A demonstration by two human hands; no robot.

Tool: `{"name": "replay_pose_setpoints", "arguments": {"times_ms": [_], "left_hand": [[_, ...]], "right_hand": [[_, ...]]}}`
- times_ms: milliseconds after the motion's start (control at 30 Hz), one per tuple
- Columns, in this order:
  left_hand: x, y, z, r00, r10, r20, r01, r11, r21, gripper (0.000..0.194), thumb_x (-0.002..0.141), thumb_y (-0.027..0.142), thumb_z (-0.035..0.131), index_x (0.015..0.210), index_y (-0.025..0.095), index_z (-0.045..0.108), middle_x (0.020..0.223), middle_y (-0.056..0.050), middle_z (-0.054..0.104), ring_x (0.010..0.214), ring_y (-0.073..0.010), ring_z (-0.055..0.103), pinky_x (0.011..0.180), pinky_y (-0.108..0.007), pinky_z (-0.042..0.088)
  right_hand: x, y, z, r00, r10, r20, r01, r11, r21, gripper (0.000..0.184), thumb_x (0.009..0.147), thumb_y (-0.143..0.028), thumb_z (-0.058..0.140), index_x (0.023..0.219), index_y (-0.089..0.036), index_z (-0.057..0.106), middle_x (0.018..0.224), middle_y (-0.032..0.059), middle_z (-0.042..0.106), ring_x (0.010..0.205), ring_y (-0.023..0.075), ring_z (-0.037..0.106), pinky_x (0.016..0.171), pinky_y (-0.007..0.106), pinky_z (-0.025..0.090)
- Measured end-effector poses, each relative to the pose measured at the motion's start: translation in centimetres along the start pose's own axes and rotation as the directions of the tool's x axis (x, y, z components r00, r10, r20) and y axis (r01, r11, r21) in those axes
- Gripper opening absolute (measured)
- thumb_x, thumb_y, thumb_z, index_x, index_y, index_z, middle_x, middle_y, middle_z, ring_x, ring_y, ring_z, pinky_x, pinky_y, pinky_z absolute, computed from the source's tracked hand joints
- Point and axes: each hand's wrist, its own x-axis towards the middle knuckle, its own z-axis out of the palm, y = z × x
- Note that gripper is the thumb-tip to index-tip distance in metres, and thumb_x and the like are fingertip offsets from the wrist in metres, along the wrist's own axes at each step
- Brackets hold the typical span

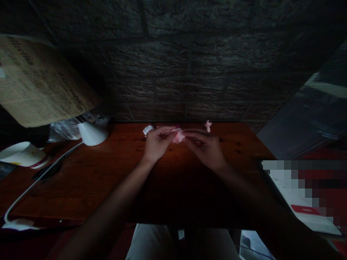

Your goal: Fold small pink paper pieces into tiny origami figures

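Both hands meet over the far part of the table around a small pink and white crumpled piece [178, 136], thin and soft-looking; its exact kind I cannot make out. My left hand [157, 144] pinches its left side between thumb and fingers. At its right edge, my right hand [208, 148] is closed with the fingertips on it. A white crumpled wad [148, 129] lies just behind my left hand. Beyond my right hand, near the wall, stands a small pink piece [208, 125] with a forked top.
The wooden table [114, 173] meets a dark brick wall [173, 65]. On the left are a lamp with a white base [92, 134] and printed paper shade [46, 83], its white cord [40, 178], a paper cup [24, 154] and a plastic bag [63, 130]. A white-and-red object [300, 207] sits at right.
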Motion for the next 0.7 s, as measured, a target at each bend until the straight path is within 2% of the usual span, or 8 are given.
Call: {"name": "replay_pose_setpoints", "arguments": {"times_ms": [100, 267, 333, 500, 633, 700], "left_hand": [[0.0, -0.1, 0.0, 1.000, 0.000, -0.017, 0.001, 1.000, 0.010, 0.018, 0.078, 0.030, 0.079, 0.092, 0.020, 0.081, 0.093, -0.006, 0.083, 0.082, -0.0208, 0.079, 0.076, -0.032, 0.065], [0.0, -0.4, 0.0, 0.998, -0.025, -0.059, 0.026, 0.999, 0.032, 0.017, 0.077, 0.031, 0.079, 0.089, 0.019, 0.081, 0.084, -0.005, 0.082, 0.071, -0.0186, 0.076, 0.066, -0.030, 0.063], [-0.1, -0.5, 0.0, 0.997, -0.032, -0.070, 0.035, 0.998, 0.044, 0.016, 0.078, 0.030, 0.079, 0.088, 0.018, 0.081, 0.081, -0.006, 0.081, 0.068, -0.0183, 0.075, 0.064, -0.029, 0.063], [-0.4, -0.2, 0.2, 0.994, 0.019, -0.107, -0.004, 0.990, 0.144, 0.011, 0.079, 0.027, 0.077, 0.085, 0.019, 0.081, 0.088, -0.007, 0.082, 0.076, -0.0204, 0.077, 0.073, -0.033, 0.064], [-0.8, 0.2, 0.7, 0.989, 0.088, -0.117, -0.061, 0.975, 0.215, 0.009, 0.081, 0.023, 0.073, 0.084, 0.019, 0.081, 0.087, -0.006, 0.082, 0.078, -0.0204, 0.078, 0.081, -0.035, 0.064], [-1.0, 0.2, 0.9, 0.988, 0.091, -0.122, -0.063, 0.974, 0.220, 0.010, 0.083, 0.023, 0.072, 0.085, 0.019, 0.081, 0.088, -0.006, 0.082, 0.079, -0.0205, 0.078, 0.082, -0.035, 0.064]], "right_hand": [[0.0, -0.3, 0.0, 1.000, -0.007, 0.003, 0.007, 0.999, -0.040, 0.023, 0.091, -0.017, 0.068, 0.107, -0.029, 0.079, 0.114, 0.0035, 0.079, 0.105, 0.0211, 0.075, 0.095, 0.039, 0.061], [0.0, -0.9, 0.1, 1.000, 0.003, 0.013, -0.002, 0.999, -0.052, 0.025, 0.091, -0.021, 0.072, 0.115, -0.028, 0.076, 0.113, 0.0046, 0.079, 0.094, 0.0204, 0.076, 0.089, 0.040, 0.062], [0.0, -1.0, 0.1, 1.000, -0.013, 0.005, 0.014, 0.997, -0.070, 0.024, 0.092, -0.020, 0.071, 0.114, -0.027, 0.077, 0.112, 0.0049, 0.079, 0.095, 0.0205, 0.076, 0.091, 0.039, 0.061], [-0.2, -1.2, 0.4, 1.000, 0.013, -0.020, -0.015, 0.992, -0.127, 0.021, 0.093, -0.026, 0.070, 0.112, -0.029, 0.077, 0.110, 0.0039, 0.081, 0.097, 0.0221, 0.077, 0.089, 0.038, 0.062], [-0.6, -1.3, 1.1, 0.997, 0.080, -0.009, -0.081, 0.994, -0.076, 0.029, 0.092, -0.030, 0.071, 0.120, -0.026, 0.073, 0.113, 0.0062, 0.079, 0.098, 0.0223, 0.077, 0.089, 0.037, 0.063], [-0.8, -1.2, 1.5, 0.993, 0.114, -0.015, -0.115, 0.992, -0.050, 0.032, 0.090, -0.026, 0.070, 0.122, -0.025, 0.071, 0.116, 0.0072, 0.078, 0.099, 0.0222, 0.077, 0.090, 0.039, 0.062]]}}
